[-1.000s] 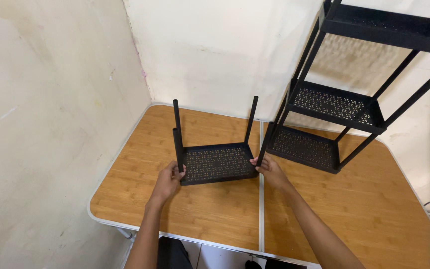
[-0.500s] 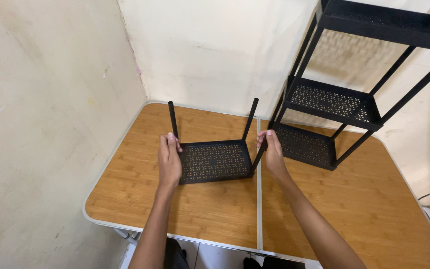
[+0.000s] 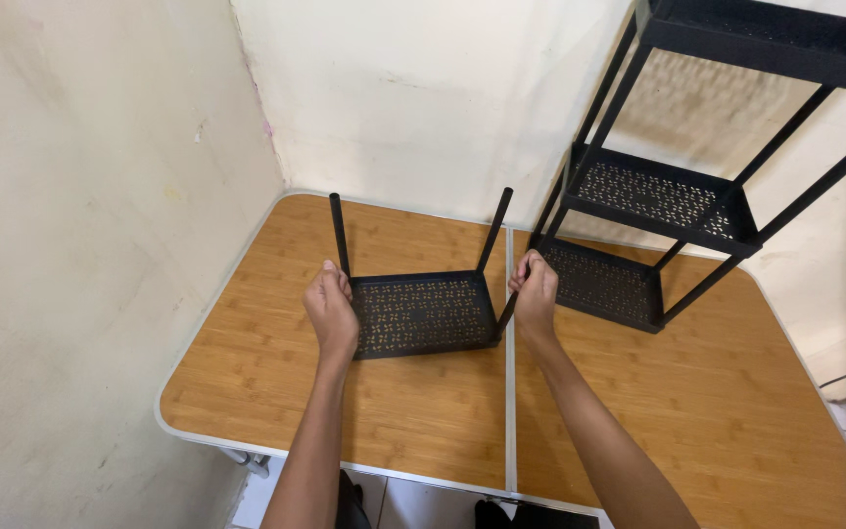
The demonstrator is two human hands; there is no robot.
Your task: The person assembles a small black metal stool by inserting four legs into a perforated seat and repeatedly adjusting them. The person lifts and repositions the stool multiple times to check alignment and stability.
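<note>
Black perforated shelf tray [image 3: 423, 313] with upright posts, resting on the wooden table [image 3: 247, 362], near its middle. Left hand [image 3: 331, 312] grasps the tray's near-left post; right hand [image 3: 535, 292] grasps its near-right post. Tall black shelf rack [image 3: 668, 196] stands just right, at the far wall.

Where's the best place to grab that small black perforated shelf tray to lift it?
Probably grip the small shelf tray by its two short ends, coming from either side, where the left hand and right hand are. The posts rise at the corners, offering firm handles.
</note>
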